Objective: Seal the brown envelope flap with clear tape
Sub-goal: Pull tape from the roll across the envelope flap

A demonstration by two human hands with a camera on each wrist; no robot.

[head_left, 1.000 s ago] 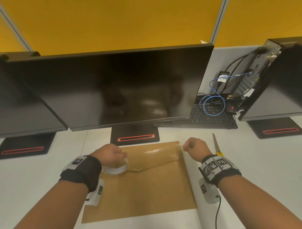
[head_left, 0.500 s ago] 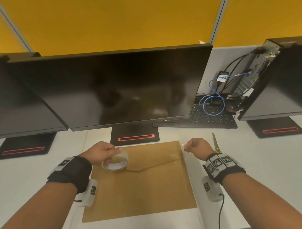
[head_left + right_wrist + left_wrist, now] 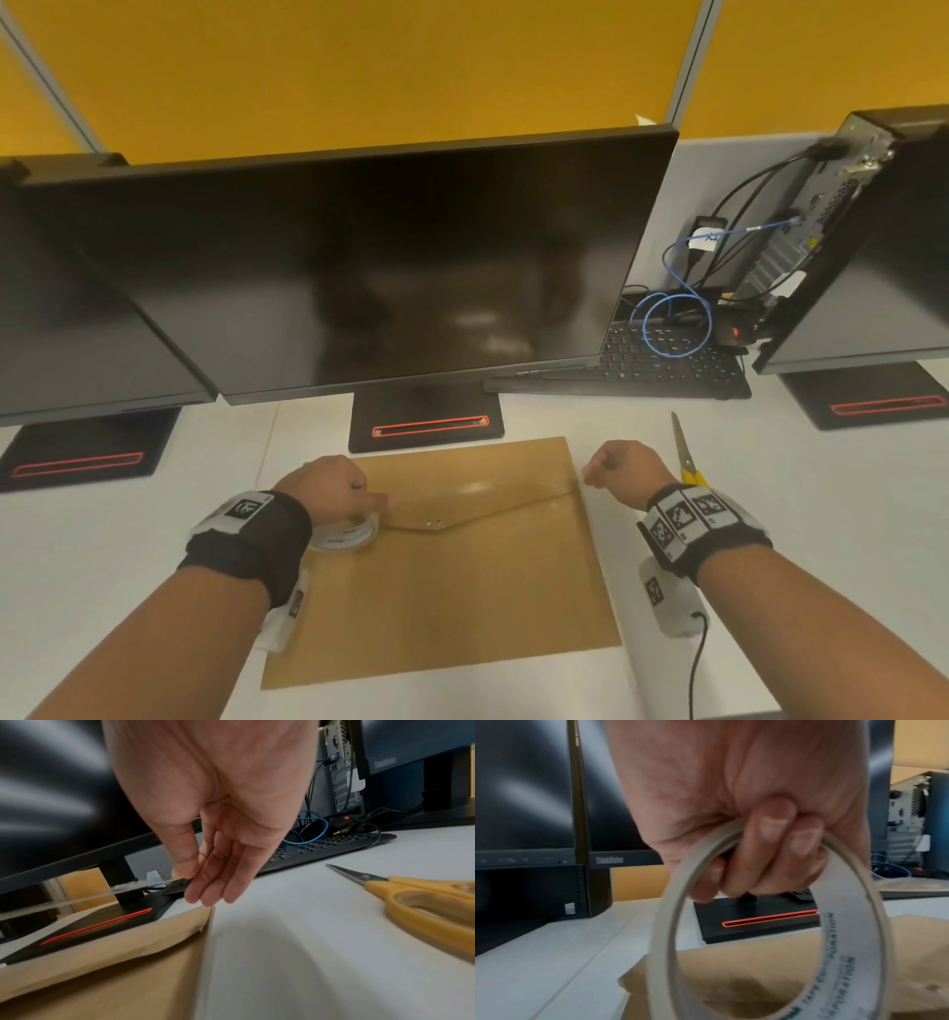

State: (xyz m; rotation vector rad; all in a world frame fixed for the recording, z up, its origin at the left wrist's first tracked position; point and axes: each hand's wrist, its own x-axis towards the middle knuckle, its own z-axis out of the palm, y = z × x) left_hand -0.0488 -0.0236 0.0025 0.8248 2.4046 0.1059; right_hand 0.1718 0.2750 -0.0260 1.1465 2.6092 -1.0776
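Note:
A brown envelope (image 3: pixel 452 591) lies flat on the white desk, its pointed flap (image 3: pixel 462 501) folded down. My left hand (image 3: pixel 354 501) grips a roll of clear tape (image 3: pixel 349 534) at the flap's left end, fingers curled through the ring (image 3: pixel 844 923). My right hand (image 3: pixel 590 470) is at the envelope's right edge, and its thumb and forefinger (image 3: pixel 185 880) pinch the free end of the tape strip (image 3: pixel 77 900). The strip runs taut across the flap between both hands, just above the paper (image 3: pixel 102 973).
Yellow-handled scissors (image 3: pixel 685 462) lie right of my right hand (image 3: pixel 424 902). A monitor's black base (image 3: pixel 426 419) stands just behind the envelope, under the large screen (image 3: pixel 385 267). A keyboard (image 3: pixel 667 365) and cables lie at the back right.
My left hand has lowered the tilted roll back down onto the envelope's left side. The right hand has stayed at the right edge, pinching the strip's end.

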